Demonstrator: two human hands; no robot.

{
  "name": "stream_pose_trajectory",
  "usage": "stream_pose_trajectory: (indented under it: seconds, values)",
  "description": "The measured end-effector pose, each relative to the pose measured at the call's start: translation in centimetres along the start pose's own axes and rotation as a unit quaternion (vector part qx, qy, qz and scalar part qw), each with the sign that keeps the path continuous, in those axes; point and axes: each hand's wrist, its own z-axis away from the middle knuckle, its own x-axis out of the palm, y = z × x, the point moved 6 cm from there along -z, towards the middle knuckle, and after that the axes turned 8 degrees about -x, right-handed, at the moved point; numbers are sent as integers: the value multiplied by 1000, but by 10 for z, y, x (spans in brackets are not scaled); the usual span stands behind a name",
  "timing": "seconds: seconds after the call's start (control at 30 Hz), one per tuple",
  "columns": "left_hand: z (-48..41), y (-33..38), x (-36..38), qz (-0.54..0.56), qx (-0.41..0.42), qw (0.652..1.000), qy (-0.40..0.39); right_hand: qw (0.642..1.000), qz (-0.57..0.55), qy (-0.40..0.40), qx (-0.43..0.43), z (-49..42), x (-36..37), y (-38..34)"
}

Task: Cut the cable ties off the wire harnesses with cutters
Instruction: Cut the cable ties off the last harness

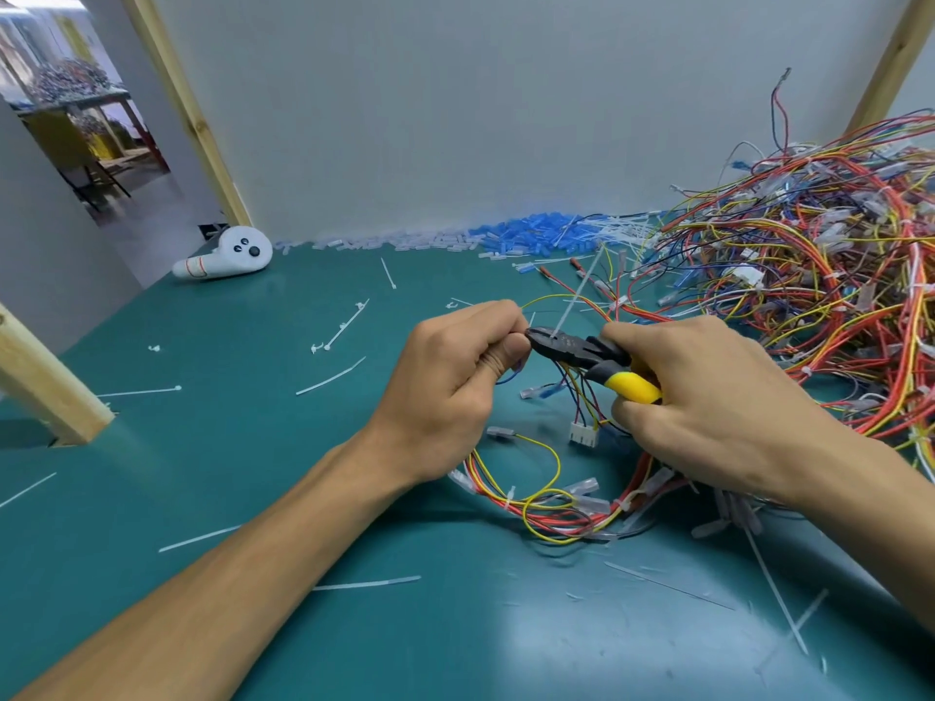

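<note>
Teal-green matting [253,498], smooth and slightly glossy, covers the table, and both bare forearms reach across it from the near edge. Nearest the person lie loose ties [364,583], thin white plastic strips scattered flat on the mat.

Just below the grip a wire harness [549,503] curls in a loose loop of red, yellow and orange wires, with clear plastic sleeves and a small white plug on its ends. Its upper strands rise into the left hand [455,376], whose fingers are curled tight and pinch the wires against the thumb.

The right hand [708,397] is wrapped round the yellow handles of the cutters [582,354], knuckles up and wrist bent inward. The dark metal head points left and its tip touches the left thumb. The jaws look drawn together on the foot of a cable tie [577,301], a stiff white strip that slants up and away from the grip.

Right of the grip and beyond it sprawls a pile of harnesses [809,275], a tangled heap of thin coloured wires bound with white ties. Farther back, a drift of blue sleeves [536,235] lies along the foot of a plain pale wall [506,93]. Far to the left rests a white controller [227,258] with dark round buttons, between bare wooden posts [50,392].
</note>
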Motion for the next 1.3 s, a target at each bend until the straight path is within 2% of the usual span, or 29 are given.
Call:
stream_pose_trajectory:
  seconds: [0.1, 0.5, 1.3]
  values:
    - [0, 0, 1, 6, -3, 1000, -5, 999, -34, -2, 11, 0, 0, 0]
    - [0, 3, -2, 12, 0, 1000, 6, 1000, 5, 21, -15, 0, -1, -3]
    - [0, 4, -3, 44, 3, 999, 5, 999, -10, 49, -7, -2, 2, 0]
